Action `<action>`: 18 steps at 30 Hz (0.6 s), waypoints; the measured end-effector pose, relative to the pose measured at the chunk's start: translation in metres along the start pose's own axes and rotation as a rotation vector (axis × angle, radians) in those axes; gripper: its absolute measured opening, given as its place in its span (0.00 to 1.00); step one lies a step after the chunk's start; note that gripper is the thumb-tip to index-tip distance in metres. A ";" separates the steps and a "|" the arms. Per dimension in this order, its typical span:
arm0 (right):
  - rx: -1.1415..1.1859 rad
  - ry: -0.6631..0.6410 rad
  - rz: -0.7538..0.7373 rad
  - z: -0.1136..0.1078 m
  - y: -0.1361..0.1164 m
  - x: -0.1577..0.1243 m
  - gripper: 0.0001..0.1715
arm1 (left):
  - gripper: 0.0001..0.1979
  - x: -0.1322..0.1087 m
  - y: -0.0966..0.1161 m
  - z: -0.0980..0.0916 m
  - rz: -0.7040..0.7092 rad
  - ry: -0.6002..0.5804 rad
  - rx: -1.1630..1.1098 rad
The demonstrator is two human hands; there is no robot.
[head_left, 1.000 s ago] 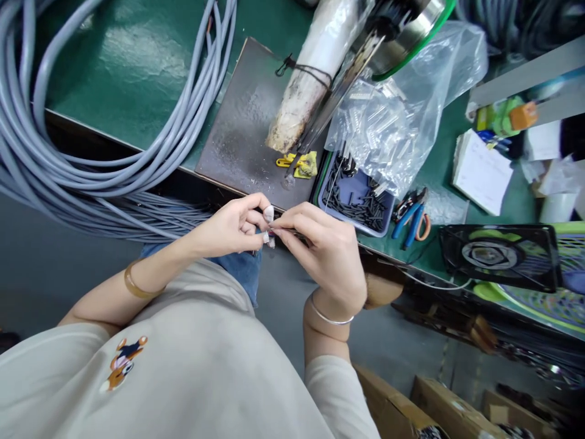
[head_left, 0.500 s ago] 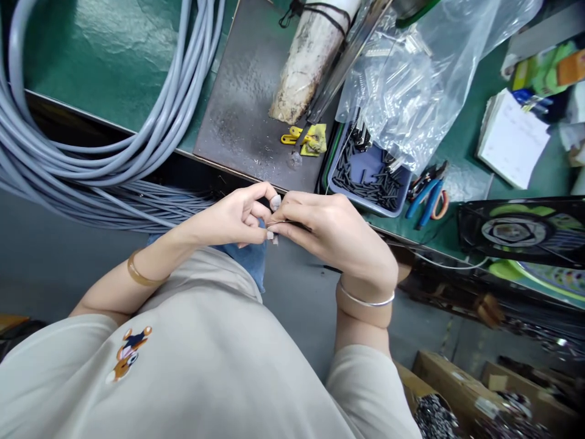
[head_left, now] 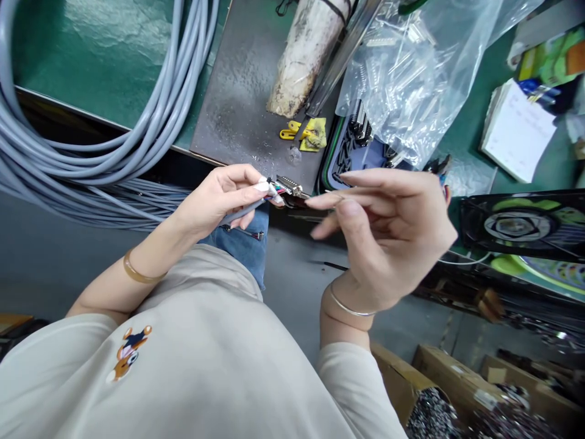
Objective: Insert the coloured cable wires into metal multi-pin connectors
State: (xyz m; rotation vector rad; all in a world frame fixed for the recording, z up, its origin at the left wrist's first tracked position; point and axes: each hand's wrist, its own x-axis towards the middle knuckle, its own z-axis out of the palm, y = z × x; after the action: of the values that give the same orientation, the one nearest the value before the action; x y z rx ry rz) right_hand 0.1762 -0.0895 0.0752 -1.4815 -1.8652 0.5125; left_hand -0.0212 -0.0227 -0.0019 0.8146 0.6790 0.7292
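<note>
My left hand (head_left: 219, 198) is closed around the end of a grey cable (head_left: 244, 211), just below the bench edge. Coloured wires fan from its tip into a small metal connector (head_left: 289, 185). My right hand (head_left: 388, 228) hovers to the right of the connector with fingers stretched out and apart, holding nothing. Behind it lies a blue tray (head_left: 361, 160) of short black tube pieces, partly hidden by my fingers.
Coils of grey cable (head_left: 91, 152) hang over the green bench at left. A dark metal plate (head_left: 242, 103) carries a wrapped tool (head_left: 304, 58) and a yellow clip (head_left: 311, 134). A clear plastic bag (head_left: 411, 79) of small parts, a notepad (head_left: 516, 131), a black fan (head_left: 516, 228) and cardboard boxes (head_left: 457, 390) lie at right.
My right hand has let go of the cable end, opened and pulled away to the right. My left hand has lifted the cable end, showing the connector.
</note>
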 end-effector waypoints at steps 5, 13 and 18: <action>-0.110 0.119 -0.192 0.020 0.005 0.004 0.10 | 0.19 0.001 -0.004 0.004 0.016 0.073 0.087; -0.236 0.075 -0.201 0.031 0.020 0.002 0.04 | 0.14 0.001 -0.005 0.006 0.079 0.144 0.175; -0.139 0.484 -0.146 0.032 0.022 -0.006 0.10 | 0.13 0.002 -0.003 0.007 0.154 0.232 0.182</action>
State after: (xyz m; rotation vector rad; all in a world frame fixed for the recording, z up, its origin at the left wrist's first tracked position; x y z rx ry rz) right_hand 0.1688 -0.0861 0.0363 -1.3911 -1.6246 -0.0487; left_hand -0.0137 -0.0251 -0.0016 0.9654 0.9071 0.9205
